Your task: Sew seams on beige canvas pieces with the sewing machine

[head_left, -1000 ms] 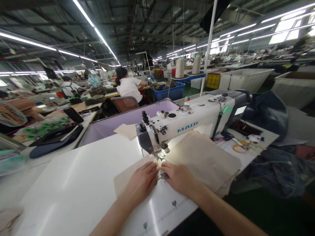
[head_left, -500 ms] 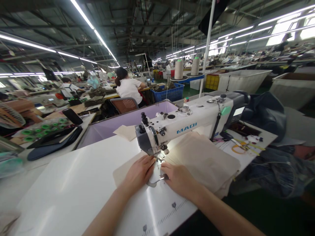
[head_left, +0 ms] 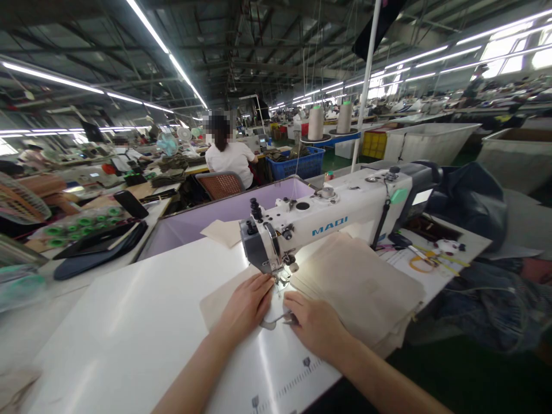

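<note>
My left hand (head_left: 250, 300) lies flat on a beige fabric piece (head_left: 214, 296), its fingertips close to the presser foot (head_left: 282, 277) of a white sewing machine (head_left: 332, 215). On the other side of the needle area is my right hand (head_left: 317, 322), fingers curled and thumb tucked under. A small metal piece (head_left: 288, 319) shows beneath its fingers; I cannot make out what it is. Between the hands, the bright metal plate (head_left: 276, 310) is visible. A stack of beige fabric pieces (head_left: 357, 282) rests under the machine arm, to the right.
Another beige piece (head_left: 224, 231) lies behind the machine head. A lilac-lined bin (head_left: 190, 227) borders the table's far side. Scissors (head_left: 425, 259) and papers lie at the right end. Thread cones (head_left: 315, 122) stand behind. A co-worker (head_left: 230, 155) sits ahead, facing away.
The whole view has shifted slightly to the right. Both hands stay beside the needle; the right fingers have moved a little, covering more of the metal piece. The co-worker ahead has straightened up.
</note>
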The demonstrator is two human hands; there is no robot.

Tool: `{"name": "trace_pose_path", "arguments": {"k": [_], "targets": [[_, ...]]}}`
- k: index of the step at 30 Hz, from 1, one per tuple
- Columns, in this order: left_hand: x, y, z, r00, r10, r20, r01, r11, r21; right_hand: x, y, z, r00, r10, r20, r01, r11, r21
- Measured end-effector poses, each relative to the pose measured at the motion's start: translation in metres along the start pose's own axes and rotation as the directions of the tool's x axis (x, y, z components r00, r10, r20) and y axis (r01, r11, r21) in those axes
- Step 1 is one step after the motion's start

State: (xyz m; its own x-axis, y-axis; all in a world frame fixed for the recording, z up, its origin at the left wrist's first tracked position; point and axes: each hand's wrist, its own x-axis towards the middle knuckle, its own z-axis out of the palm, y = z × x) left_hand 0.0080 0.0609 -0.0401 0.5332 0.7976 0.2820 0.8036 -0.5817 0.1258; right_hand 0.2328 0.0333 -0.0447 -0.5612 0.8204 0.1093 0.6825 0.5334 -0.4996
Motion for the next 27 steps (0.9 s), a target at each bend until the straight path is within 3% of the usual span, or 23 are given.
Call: {"name": "trace_pose_path", "arguments": {"k": [4,7,11,17,19,22,24,27], "targets": [[-0.001,0.001,0.005,0.997,-0.074,-0.008,0.074,0.997,0.011,-0.001,0.001,0.003,1.000,-0.009,-0.025,0.009,1.000,0.015],[-0.005,0.005,0.005,0.994,-0.112,0.006,0.112,0.993,0.030,-0.002,0.002,0.005,0.996,0.055,-0.070,-0.053,0.998,0.024],[-0.018,0.016,-0.008,0.985,-0.154,0.082,0.149,0.987,0.065,-0.004,0.007,0.009,0.977,0.144,-0.156,-0.139,0.989,0.045],[-0.031,0.022,-0.026,0.974,-0.176,0.143,0.169,0.984,0.055,-0.005,0.011,0.013,0.977,0.119,-0.176,-0.103,0.990,0.094],[-0.031,0.022,-0.027,0.937,-0.313,0.156,0.289,0.944,0.159,-0.006,0.013,0.013,0.969,0.118,-0.217,-0.087,0.985,0.147],[-0.032,0.025,-0.027,0.817,-0.545,0.189,0.468,0.818,0.335,-0.007,0.019,0.012,0.944,0.132,-0.301,-0.054,0.966,0.255],[-0.034,0.030,-0.030,0.759,-0.616,0.211,0.520,0.768,0.373,-0.007,0.023,0.011,0.926,0.153,-0.346,-0.035,0.945,0.324],[-0.039,0.038,-0.035,0.707,-0.664,0.242,0.561,0.736,0.380,-0.007,0.026,0.008,0.915,0.161,-0.369,-0.007,0.922,0.387]]}}
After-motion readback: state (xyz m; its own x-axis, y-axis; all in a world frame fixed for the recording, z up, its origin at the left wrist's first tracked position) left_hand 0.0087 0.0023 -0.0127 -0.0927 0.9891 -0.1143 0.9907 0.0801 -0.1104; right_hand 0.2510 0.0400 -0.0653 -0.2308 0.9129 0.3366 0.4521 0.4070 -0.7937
